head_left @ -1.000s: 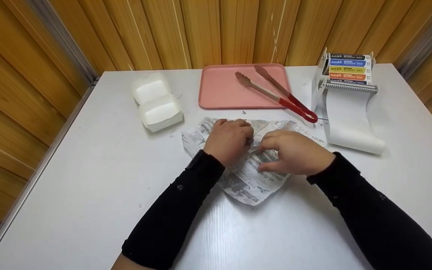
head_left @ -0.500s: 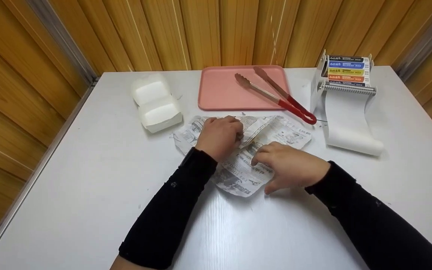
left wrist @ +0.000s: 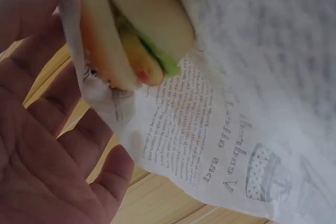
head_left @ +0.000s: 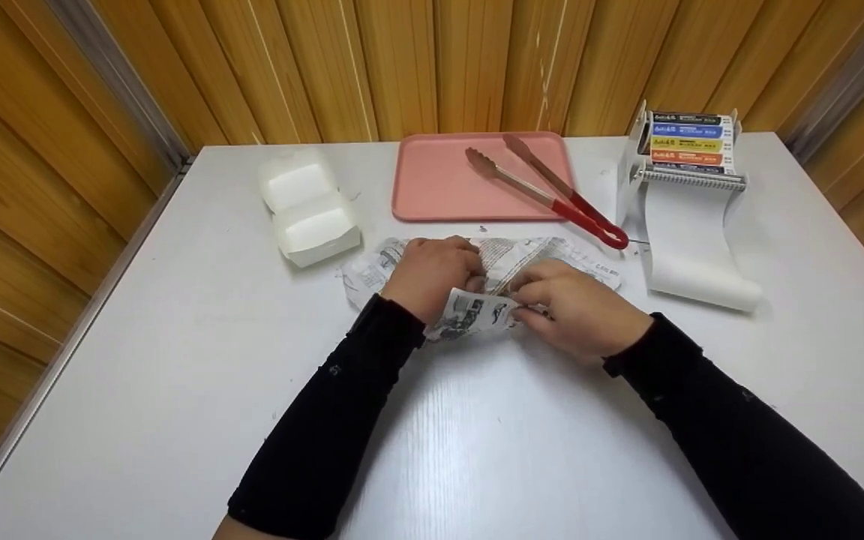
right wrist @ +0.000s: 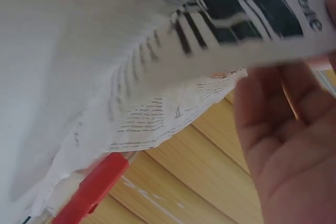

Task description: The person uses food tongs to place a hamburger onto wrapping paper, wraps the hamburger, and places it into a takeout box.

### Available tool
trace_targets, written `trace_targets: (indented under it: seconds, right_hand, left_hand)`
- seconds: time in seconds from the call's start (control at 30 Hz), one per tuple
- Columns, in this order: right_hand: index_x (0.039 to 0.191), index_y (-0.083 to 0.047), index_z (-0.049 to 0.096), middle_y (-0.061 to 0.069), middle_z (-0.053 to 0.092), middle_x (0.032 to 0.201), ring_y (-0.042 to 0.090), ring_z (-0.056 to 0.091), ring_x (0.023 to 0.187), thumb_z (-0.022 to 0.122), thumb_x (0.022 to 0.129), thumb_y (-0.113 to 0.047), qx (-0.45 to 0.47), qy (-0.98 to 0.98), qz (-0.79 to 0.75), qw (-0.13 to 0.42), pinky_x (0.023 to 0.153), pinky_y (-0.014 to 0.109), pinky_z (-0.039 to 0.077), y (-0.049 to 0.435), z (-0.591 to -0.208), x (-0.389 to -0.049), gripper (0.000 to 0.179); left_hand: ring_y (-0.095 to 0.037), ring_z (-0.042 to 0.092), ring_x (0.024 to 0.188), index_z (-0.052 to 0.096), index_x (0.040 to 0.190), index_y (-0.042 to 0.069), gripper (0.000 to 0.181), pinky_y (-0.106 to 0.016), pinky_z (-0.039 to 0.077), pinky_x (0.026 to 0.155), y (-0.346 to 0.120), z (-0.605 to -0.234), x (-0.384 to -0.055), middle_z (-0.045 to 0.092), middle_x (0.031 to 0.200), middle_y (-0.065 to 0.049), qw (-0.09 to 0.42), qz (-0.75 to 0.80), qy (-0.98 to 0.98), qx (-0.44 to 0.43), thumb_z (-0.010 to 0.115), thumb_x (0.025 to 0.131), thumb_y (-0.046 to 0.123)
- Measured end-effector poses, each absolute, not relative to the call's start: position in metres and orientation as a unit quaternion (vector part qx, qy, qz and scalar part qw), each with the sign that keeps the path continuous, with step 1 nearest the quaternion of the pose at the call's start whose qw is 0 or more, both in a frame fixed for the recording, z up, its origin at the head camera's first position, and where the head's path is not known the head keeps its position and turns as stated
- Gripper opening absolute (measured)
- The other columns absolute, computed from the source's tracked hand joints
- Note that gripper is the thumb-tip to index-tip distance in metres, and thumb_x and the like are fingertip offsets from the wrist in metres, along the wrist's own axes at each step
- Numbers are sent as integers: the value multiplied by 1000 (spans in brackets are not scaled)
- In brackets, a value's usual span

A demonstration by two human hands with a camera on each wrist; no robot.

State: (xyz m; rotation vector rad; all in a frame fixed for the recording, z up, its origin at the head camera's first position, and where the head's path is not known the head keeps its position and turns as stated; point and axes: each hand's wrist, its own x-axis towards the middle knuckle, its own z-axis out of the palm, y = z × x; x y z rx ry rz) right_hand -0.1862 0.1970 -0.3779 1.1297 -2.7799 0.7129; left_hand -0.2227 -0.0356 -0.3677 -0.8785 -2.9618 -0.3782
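A sheet of newsprint-patterned wrapping paper (head_left: pixel 488 255) lies under both hands, its near flap folded up toward the middle. Within it, the left wrist view shows a hot dog (left wrist: pixel 139 30), a split bun with green lettuce and a sausage-like filling. My left hand (head_left: pixel 436 274) holds the bun through the paper, fingers curled along its side; the head view hides the bun. On the right, my right hand (head_left: pixel 578 307) pinches the raised flap (right wrist: pixel 247 19) between thumb and fingers, close beside the left hand.
Behind the paper sits a pink tray (head_left: pixel 432 180), with red-handled tongs (head_left: pixel 582 214) resting across its right side. An open white takeaway box (head_left: pixel 316 225) stands at left. At right is a roll dispenser (head_left: pixel 687 150) with a white sheet hanging out.
My right hand has left the paper's right side, gone to its near edge and folded that flap upward. My left hand has shifted slightly left, staying on the bun.
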Motion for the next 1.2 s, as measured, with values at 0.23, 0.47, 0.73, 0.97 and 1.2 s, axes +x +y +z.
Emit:
trace_targets:
  seconds: [0.23, 0.47, 0.73, 0.97, 1.2]
  right_hand:
    - [95, -3, 77, 15, 68, 137, 38, 54, 135, 69, 99, -15, 316, -910, 260, 60, 119, 52, 39, 204, -379, -198, 14]
    - [104, -5, 76, 13, 76, 123, 35, 65, 127, 62, 104, -17, 255, -917, 302, 54, 116, 51, 45, 206, -380, -202, 19]
    - [74, -11, 55, 0, 48, 66, 19, 49, 66, 59, 104, -15, 186, -922, 327, 89, 64, 34, 41, 203, -383, -203, 31]
    - [72, -14, 51, -5, 41, 63, 17, 44, 61, 55, 105, -16, 158, -930, 321, 86, 60, 34, 38, 201, -384, -203, 34]
    - [83, -9, 56, -1, 44, 67, 19, 45, 62, 54, 109, -20, 138, -937, 311, 75, 59, 35, 39, 206, -384, -207, 28]
  left_hand:
    - [-29, 65, 130, 74, 117, 20, 22, -47, 45, 116, -46, -353, -222, 72, 134, -1, -103, -199, -945, -240, 56, 106, 14]
    - [-30, 66, 129, 74, 102, 10, 77, -45, 45, 118, -55, -348, -221, 75, 122, -13, -165, -304, -916, -204, 16, 111, 60]
    - [-16, 60, 73, 70, 87, 14, 49, -39, 55, 76, -52, -347, -222, 64, 77, 4, -184, -253, -918, -242, 63, 98, 62]
    - [-16, 52, 68, 64, 83, 17, 35, -36, 50, 78, -47, -345, -227, 52, 69, 6, -170, -209, -936, -226, 65, 103, 45]
    - [-15, 52, 71, 57, 76, 17, 36, -34, 49, 77, -41, -340, -247, 52, 72, 6, -165, -197, -934, -248, 71, 101, 41]
